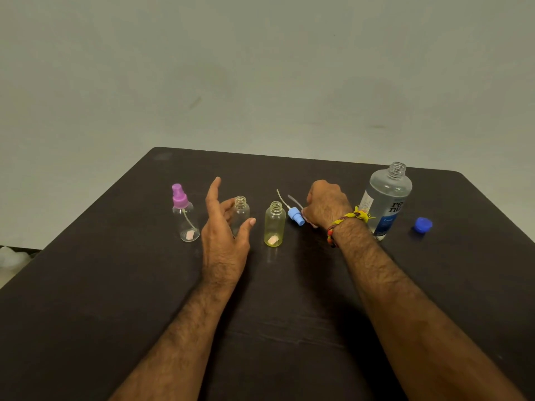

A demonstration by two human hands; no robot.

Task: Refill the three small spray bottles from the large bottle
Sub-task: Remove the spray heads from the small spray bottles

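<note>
Three small bottles stand in a row on the dark table. The left one is clear and wears a purple spray head. The middle clear bottle and the yellow bottle have bare necks. My left hand is open, its fingers spread around the middle bottle without gripping it. A blue spray head with its white tube lies right of the yellow bottle. My right hand is closed beside it, apparently on a pale spray head whose grey tube sticks out leftward. The large bottle stands uncapped at the right.
The large bottle's blue cap lies on the table near the right edge. A plain wall rises behind the table's far edge. Something white sits on the floor off the table's left side.
</note>
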